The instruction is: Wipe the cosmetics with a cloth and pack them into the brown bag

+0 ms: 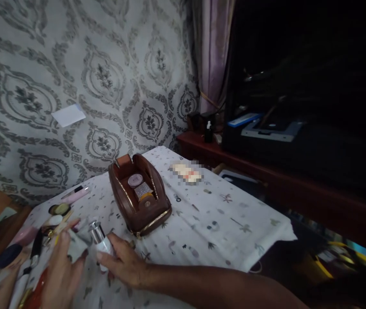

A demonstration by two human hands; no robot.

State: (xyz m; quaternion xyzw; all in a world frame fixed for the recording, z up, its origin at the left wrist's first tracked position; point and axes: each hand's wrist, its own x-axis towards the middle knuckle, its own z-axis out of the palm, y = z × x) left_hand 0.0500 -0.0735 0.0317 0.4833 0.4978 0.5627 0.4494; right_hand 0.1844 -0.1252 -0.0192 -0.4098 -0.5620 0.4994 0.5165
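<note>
My right hand (123, 261) holds a small white bottle (103, 246) with a shiny silver top, its fingers wrapped round it. To the left of it, my left hand (62, 266) has its fingers apart, beside a pale, crumpled-looking item (76, 244) that is blurred; whether the fingers touch it is unclear. An unzipped brown bag (141, 197) stands beyond both hands on the patterned cloth (202, 231). Inside the bag lie a round pinkish disc (135, 180) and a glittery silver item (143, 191).
At the left lie a dark round case (8, 256), a pink tube (75, 195), a black-handled brush (36, 246) and several other cosmetics. A blurred-out beige item (187, 172) rests right of the bag. A dark red shelf (199, 146) with a screen stands behind on the right.
</note>
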